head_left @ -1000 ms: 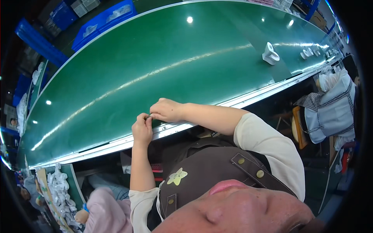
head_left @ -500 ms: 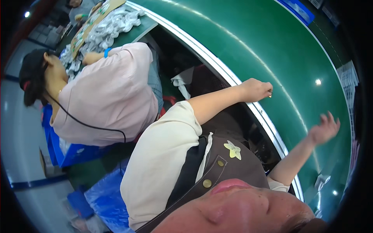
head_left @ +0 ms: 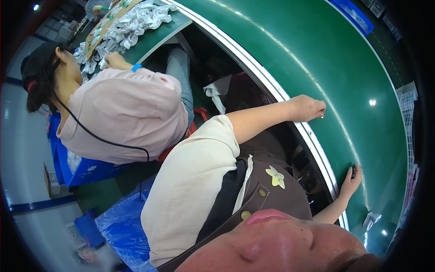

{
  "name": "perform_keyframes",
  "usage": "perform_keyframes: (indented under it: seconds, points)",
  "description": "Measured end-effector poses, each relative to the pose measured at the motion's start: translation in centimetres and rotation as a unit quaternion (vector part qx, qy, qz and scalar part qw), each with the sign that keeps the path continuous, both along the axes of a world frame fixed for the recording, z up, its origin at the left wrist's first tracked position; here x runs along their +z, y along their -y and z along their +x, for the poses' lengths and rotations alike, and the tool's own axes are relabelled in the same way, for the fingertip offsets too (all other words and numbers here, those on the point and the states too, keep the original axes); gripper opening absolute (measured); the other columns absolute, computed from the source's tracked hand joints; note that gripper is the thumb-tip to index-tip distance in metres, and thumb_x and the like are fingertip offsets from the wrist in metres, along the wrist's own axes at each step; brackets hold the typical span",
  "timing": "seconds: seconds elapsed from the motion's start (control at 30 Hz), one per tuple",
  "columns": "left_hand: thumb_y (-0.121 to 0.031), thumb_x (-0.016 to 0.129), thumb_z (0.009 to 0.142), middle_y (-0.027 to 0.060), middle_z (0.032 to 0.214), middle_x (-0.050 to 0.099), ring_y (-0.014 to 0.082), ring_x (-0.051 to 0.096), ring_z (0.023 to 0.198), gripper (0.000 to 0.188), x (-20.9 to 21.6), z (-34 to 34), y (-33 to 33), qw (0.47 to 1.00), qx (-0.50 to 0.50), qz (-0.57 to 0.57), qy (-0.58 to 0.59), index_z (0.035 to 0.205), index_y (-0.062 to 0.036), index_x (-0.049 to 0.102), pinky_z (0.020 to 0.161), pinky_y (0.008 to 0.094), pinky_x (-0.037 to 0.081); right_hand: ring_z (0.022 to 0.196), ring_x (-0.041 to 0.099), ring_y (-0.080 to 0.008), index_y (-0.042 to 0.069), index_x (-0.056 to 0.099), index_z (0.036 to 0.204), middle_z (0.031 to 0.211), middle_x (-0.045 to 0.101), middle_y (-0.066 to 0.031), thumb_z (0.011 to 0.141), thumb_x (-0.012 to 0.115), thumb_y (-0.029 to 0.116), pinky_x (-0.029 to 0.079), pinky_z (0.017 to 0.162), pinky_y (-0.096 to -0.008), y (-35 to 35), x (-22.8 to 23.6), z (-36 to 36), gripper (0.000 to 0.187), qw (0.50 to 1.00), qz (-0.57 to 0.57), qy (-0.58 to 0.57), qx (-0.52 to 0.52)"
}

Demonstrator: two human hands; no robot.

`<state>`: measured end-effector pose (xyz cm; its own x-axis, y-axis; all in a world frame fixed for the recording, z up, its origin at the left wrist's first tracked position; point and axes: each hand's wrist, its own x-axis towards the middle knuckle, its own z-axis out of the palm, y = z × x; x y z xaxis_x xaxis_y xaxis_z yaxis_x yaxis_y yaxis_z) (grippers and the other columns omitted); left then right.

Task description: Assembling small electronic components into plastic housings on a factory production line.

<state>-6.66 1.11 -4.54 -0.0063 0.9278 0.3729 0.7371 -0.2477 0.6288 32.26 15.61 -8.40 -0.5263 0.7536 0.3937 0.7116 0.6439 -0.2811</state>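
My left hand (head_left: 306, 108) is closed in a pinch over the near edge of the green belt (head_left: 253, 50). A tiny gold-coloured bit shows at its fingertips; what it belongs to is hidden. My right hand (head_left: 351, 182) is over the belt, farther right, its fingers curled round a small dark piece (head_left: 353, 172) too small to name. Beyond that hand, a crumpled-looking whitish, partly clear piece (head_left: 371, 221) lies on the belt.
A co-worker in a pink top (head_left: 124, 115) sits to my left at a table with a heap of white plastic parts (head_left: 136, 27). A metal rail (head_left: 253, 68) edges the belt. Blue bins (head_left: 68, 154) stand behind the co-worker; another blue bin (head_left: 351, 16) is across the belt.
My right hand, spread and blurred over the belt before, has come nearer to me and curled its fingers round the dark piece. My left hand stays pinched in nearly the same place.
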Motion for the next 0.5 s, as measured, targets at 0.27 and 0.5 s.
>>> perform_keyframes:
  seconds: [0.27, 0.5]
  points:
    - [-0.027, 0.047, 0.104, 0.0033, 0.076, 0.056, 0.0124, 0.053, 0.061, 0.023, -0.7, -3.9, -1.0, 0.752, 0.049, 0.026, 0.657, 0.114, -0.0073, 0.054, 0.056, 0.0287, 0.044, 0.102, 0.059, -0.0230, 0.002, 0.065, 0.109, 0.116, 0.061, -0.0099, 0.094, 0.059, 0.011, 0.047, 0.086, -0.0317, -1.7, -1.3, 1.9, 0.019, 0.992, -0.100, -0.065, -0.046]
    - [-0.030, 0.042, 0.106, 0.0054, 0.083, 0.059, 0.0160, 0.057, 0.070, 0.026, -0.4, -7.8, 0.7, 0.593, 0.040, 0.067, 0.802, 0.112, -0.0075, 0.054, 0.066, 0.0321, 0.049, 0.099, 0.059, -0.0180, 0.000, 0.065, 0.110, 0.108, 0.063, -0.0078, 0.096, 0.059, 0.015, 0.046, 0.090, -0.0295, -2.9, -2.6, 4.2, 0.021, 0.976, -0.140, -0.133, -0.096]
